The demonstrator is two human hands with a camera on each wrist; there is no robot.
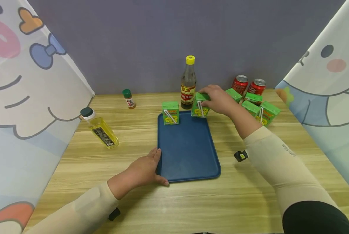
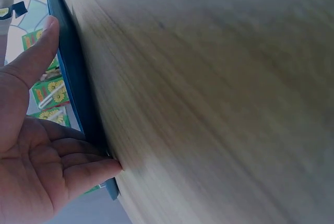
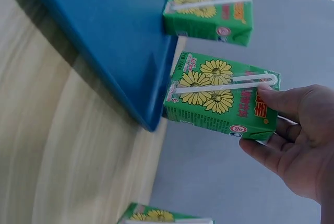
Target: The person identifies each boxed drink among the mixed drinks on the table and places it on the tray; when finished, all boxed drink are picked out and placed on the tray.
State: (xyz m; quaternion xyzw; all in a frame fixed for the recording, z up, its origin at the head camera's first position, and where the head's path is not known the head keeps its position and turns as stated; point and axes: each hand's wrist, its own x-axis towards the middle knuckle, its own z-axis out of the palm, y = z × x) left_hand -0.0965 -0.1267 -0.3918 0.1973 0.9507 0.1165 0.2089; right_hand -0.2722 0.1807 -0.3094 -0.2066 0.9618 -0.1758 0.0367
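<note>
My right hand (image 1: 216, 100) pinches a green juice box (image 3: 219, 93) by its upper part, thumb on the straw side. The box stands upright at the back right corner of a blue tray (image 1: 189, 149). In the right wrist view its lower end is right at the tray's rim. At the tray's back left corner another green juice box (image 1: 170, 113) stands, its white straw facing me. My left hand (image 1: 146, 167) rests against the tray's front left corner, fingers along the left edge and thumb at the front edge, also seen in the left wrist view.
Behind the tray stands a dark sauce bottle (image 1: 188, 86) with a yellow cap. Several green boxes (image 1: 268, 113) and two red cans (image 1: 257, 87) stand at the right. On the left are an oil bottle (image 1: 102, 131) and a small green-capped jar (image 1: 128, 99).
</note>
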